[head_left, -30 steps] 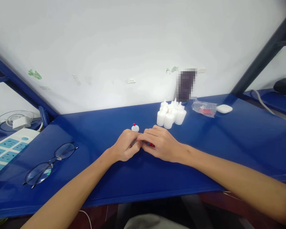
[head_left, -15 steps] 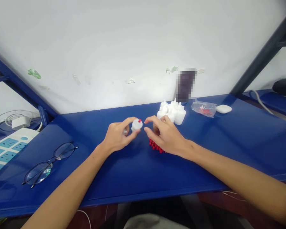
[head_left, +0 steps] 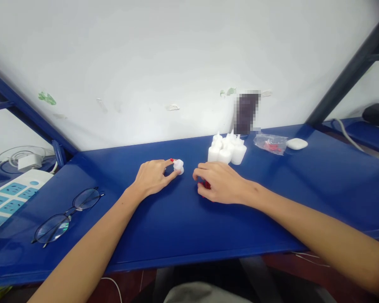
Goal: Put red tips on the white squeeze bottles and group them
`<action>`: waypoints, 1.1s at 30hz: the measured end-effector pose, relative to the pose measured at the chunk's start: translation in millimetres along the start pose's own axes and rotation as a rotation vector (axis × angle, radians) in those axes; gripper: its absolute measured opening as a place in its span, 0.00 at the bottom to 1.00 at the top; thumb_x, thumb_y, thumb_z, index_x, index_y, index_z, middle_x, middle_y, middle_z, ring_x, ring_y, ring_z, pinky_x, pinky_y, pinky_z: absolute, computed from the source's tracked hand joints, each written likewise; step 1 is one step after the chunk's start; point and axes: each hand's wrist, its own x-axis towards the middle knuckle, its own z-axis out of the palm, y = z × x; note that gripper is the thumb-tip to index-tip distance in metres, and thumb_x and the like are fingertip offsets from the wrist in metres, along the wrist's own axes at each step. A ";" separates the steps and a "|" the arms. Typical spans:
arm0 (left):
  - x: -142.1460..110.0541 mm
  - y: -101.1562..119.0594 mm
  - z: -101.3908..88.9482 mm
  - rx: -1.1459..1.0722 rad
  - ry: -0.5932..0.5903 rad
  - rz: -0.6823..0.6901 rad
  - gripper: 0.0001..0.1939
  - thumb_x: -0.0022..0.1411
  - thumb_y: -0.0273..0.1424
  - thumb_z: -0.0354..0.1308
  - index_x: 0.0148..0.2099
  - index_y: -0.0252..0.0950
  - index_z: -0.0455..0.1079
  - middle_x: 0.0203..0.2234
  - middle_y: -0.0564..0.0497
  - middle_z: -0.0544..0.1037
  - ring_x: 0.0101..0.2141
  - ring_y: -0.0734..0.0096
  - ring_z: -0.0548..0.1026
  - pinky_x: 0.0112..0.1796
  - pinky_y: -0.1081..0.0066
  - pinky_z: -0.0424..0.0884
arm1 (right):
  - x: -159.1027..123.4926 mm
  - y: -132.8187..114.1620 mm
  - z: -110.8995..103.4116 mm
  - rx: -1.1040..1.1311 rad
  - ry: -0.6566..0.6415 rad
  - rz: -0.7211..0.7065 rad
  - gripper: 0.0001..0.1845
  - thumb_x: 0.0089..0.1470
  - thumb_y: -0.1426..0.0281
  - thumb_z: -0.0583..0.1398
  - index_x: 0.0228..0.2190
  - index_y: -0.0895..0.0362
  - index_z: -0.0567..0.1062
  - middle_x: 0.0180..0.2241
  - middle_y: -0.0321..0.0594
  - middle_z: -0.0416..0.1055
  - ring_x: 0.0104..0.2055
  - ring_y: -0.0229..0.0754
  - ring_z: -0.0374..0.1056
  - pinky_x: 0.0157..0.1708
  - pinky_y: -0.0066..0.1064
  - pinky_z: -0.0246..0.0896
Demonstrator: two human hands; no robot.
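Left of centre, the left hand (head_left: 151, 176) pinches a white cap (head_left: 178, 164) with a red tip (head_left: 172, 160); whether a second sits beneath, I can't make out. At centre the right hand (head_left: 222, 181) curls over small red pieces (head_left: 207, 184), hiding most; I can't tell if it grips any. The left edge crops a power strip (head_left: 39, 175).

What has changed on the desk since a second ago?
The left hand has parted from the right hand, moving left; it is now at a red-tipped white piece, though whether it grips is unclear. The right hand drew slightly right, over red pieces. The white bottles and plastic bag stayed put.
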 end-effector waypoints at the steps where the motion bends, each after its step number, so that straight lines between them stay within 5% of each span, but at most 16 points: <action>1: 0.1 0.2 -0.3 0.001 -0.006 -0.001 0.30 0.66 0.57 0.43 0.54 0.46 0.74 0.29 0.51 0.79 0.30 0.62 0.76 0.26 0.71 0.56 | -0.4 0.1 0.3 -0.011 -0.013 -0.017 0.05 0.54 0.70 0.57 0.32 0.57 0.72 0.30 0.36 0.68 0.29 0.37 0.60 0.29 0.31 0.48; 8: -1.0 -0.6 0.9 -0.068 0.069 0.019 0.28 0.65 0.55 0.49 0.55 0.43 0.73 0.24 0.53 0.77 0.25 0.66 0.75 0.26 0.72 0.57 | -2.0 0.3 5.1 -0.053 -0.044 -0.066 0.05 0.51 0.68 0.60 0.30 0.56 0.72 0.34 0.39 0.67 0.32 0.40 0.60 0.35 0.35 0.53; 16: -6.2 4.9 1.0 -0.305 0.356 0.171 0.18 0.69 0.37 0.50 0.32 0.34 0.73 0.18 0.55 0.70 0.20 0.76 0.65 0.26 0.74 0.59 | -1.6 2.5 8.7 -0.034 -0.012 -0.097 0.05 0.51 0.70 0.61 0.26 0.56 0.70 0.33 0.38 0.67 0.30 0.39 0.59 0.35 0.35 0.54; 20: -8.3 11.9 5.6 -0.397 0.266 0.320 0.12 0.68 0.33 0.52 0.36 0.35 0.74 0.21 0.56 0.71 0.21 0.78 0.64 0.27 0.75 0.61 | -0.3 2.8 9.4 -0.021 0.040 -0.101 0.03 0.54 0.71 0.60 0.28 0.56 0.70 0.31 0.37 0.67 0.31 0.39 0.60 0.35 0.34 0.55; 25: -9.3 20.8 8.2 -0.578 0.063 0.377 0.09 0.68 0.32 0.52 0.46 0.37 0.71 0.23 0.58 0.69 0.23 0.77 0.64 0.30 0.76 0.63 | 0.6 0.6 10.2 0.095 0.296 -0.123 0.03 0.57 0.73 0.56 0.32 0.58 0.70 0.28 0.35 0.69 0.28 0.37 0.61 0.33 0.32 0.56; 33: -9.1 26.4 13.1 -0.617 0.066 0.446 0.06 0.67 0.29 0.50 0.40 0.35 0.68 0.26 0.55 0.70 0.26 0.76 0.63 0.30 0.74 0.62 | 0.9 -5.0 13.5 0.132 0.548 -0.237 0.04 0.58 0.74 0.56 0.34 0.57 0.71 0.24 0.33 0.69 0.23 0.34 0.60 0.28 0.28 0.56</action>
